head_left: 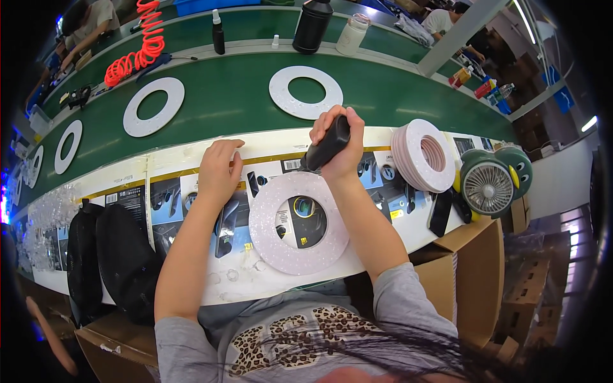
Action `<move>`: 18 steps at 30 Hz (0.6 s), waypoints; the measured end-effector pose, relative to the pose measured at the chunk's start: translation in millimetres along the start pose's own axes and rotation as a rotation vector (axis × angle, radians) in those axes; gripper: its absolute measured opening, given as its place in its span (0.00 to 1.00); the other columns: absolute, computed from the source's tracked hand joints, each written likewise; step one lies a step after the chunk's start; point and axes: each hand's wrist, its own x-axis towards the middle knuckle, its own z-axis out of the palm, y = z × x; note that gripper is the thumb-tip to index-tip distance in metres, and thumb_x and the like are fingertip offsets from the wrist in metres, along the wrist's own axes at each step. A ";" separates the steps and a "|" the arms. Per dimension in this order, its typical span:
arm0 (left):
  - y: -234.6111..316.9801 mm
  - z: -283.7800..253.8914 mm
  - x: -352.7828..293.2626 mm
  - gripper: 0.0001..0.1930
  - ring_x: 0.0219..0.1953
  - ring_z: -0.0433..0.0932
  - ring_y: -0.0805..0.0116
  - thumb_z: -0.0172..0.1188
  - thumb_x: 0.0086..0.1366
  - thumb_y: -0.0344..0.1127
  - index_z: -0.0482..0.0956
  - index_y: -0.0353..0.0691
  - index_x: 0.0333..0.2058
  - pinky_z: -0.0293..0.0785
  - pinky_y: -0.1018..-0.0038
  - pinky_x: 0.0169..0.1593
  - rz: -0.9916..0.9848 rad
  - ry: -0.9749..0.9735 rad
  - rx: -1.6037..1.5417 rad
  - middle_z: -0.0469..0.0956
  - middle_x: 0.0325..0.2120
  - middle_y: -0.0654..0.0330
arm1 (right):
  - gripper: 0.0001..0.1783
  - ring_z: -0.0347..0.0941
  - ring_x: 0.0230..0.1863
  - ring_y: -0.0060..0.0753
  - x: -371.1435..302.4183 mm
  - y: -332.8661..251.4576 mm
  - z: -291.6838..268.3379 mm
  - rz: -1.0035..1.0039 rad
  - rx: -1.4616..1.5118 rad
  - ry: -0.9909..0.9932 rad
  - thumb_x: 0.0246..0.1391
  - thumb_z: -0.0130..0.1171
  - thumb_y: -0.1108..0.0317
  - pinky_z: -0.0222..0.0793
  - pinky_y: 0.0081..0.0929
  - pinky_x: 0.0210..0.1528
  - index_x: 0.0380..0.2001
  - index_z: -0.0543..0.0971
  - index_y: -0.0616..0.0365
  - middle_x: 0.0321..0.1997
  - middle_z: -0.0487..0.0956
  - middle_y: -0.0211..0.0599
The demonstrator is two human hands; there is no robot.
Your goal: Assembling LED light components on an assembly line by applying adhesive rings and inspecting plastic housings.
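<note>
Green worktop (pixel 220 89) runs beyond a white ledge (pixel 223 290), where, from where I stand, a speckled white ring (pixel 268 226) lies before the seated person. Their right hand (pixel 349 152) is closed around a black tool (pixel 327 145), its narrow end by the ring's far edge. Left of the ring, the left hand (pixel 219 169) is loosely spread, thumb apart; stacked rings (pixel 408 163) stand right.

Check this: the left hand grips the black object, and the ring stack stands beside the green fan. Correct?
No, wrong hand: the head view shows the right hand gripping the black object. The ring stack does stand beside the green fan.
</note>
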 end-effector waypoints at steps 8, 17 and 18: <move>0.4 0.1 -0.1 0.11 0.41 0.75 0.53 0.55 0.56 0.24 0.76 0.37 0.39 0.71 0.64 0.46 -0.015 -0.006 -0.002 0.77 0.36 0.53 | 0.24 0.59 0.17 0.26 -3.1 -5.7 -16.4 -0.049 -0.065 -0.003 0.62 0.38 0.50 0.58 0.22 0.24 0.18 0.64 0.57 0.13 0.64 0.34; -0.8 -0.4 -0.7 0.11 0.40 0.75 0.53 0.55 0.56 0.23 0.76 0.37 0.39 0.71 0.64 0.46 -0.029 -0.005 -0.015 0.77 0.36 0.53 | 0.25 0.59 0.16 0.25 -5.6 -1.9 -17.3 -0.032 -0.065 -0.028 0.61 0.37 0.50 0.57 0.22 0.24 0.17 0.64 0.57 0.12 0.63 0.34; -0.2 -0.2 -0.6 0.11 0.40 0.75 0.53 0.55 0.56 0.23 0.76 0.37 0.39 0.71 0.64 0.46 -0.020 0.001 -0.015 0.77 0.35 0.53 | 0.25 0.59 0.16 0.25 -5.6 -2.7 -17.1 -0.031 -0.064 -0.027 0.61 0.37 0.50 0.57 0.22 0.24 0.17 0.64 0.57 0.12 0.63 0.34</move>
